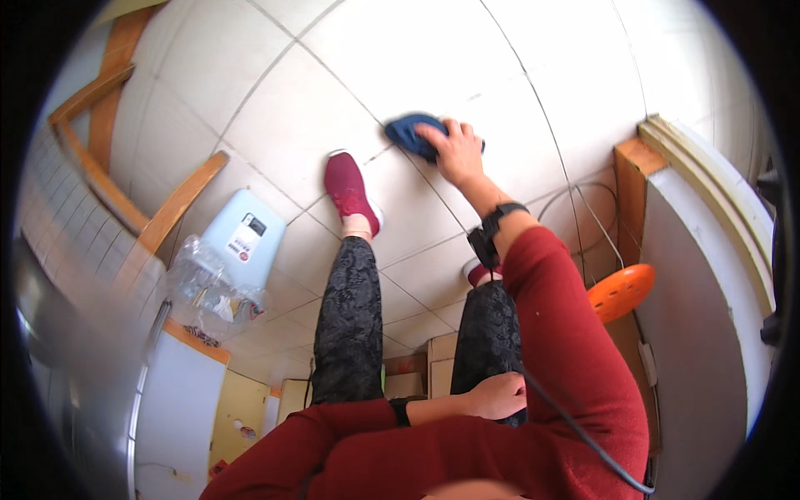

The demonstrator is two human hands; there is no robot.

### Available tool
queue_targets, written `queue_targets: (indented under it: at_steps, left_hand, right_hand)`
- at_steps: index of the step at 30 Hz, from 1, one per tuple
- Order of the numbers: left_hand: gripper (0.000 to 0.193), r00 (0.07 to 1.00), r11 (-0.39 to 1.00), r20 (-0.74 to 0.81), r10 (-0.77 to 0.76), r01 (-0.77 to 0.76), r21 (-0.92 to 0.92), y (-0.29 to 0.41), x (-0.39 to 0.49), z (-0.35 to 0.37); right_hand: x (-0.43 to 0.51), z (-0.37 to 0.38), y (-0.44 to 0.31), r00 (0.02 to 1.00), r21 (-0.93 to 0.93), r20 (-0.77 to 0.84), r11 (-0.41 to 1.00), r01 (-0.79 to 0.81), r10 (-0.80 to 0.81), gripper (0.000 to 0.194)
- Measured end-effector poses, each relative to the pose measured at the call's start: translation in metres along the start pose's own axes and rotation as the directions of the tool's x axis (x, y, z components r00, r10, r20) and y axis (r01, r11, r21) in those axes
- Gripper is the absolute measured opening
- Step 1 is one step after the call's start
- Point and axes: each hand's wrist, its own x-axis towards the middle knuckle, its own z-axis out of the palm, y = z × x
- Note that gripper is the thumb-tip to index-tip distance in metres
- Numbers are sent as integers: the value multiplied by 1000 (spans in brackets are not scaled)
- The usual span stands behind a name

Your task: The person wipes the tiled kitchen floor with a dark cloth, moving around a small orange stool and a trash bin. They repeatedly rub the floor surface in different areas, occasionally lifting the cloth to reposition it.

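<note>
On the pale floor tiles lies a dark blue cloth, bunched up. My right hand grips it from above, with the fingers spread over its right part and pressing it to the floor. A black strap with a small device sits on that wrist. My left hand is curled into a fist against my right leg, around knee height, and nothing shows in it. Ahead of my left foot, in a maroon shoe, the cloth is a short way off to the right.
A light blue waste bin with a clear plastic liner stands at left, beside a wooden-framed piece. At right are an orange perforated plastic piece, a thin looped cable and a white panel with a wooden edge.
</note>
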Motion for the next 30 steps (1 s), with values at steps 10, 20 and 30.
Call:
queue_targets:
  at_steps: [10, 20, 30]
  left_hand:
    - [19, 997, 994, 69, -45, 51, -99, 61, -2, -45]
    - [18, 988, 973, -137, 75, -103, -209, 58, 7, -40]
    - [18, 997, 950, -33, 70, -77, -301, 108, -7, -81]
  right_hand:
    - [120, -102, 85, 825, 404, -382, 878, -257, 417, 75]
    - [148, -9, -89, 985, -340, -19, 928, 153, -170, 68]
    - [200, -73, -25, 911, 25, -381, 983, 183, -159, 73]
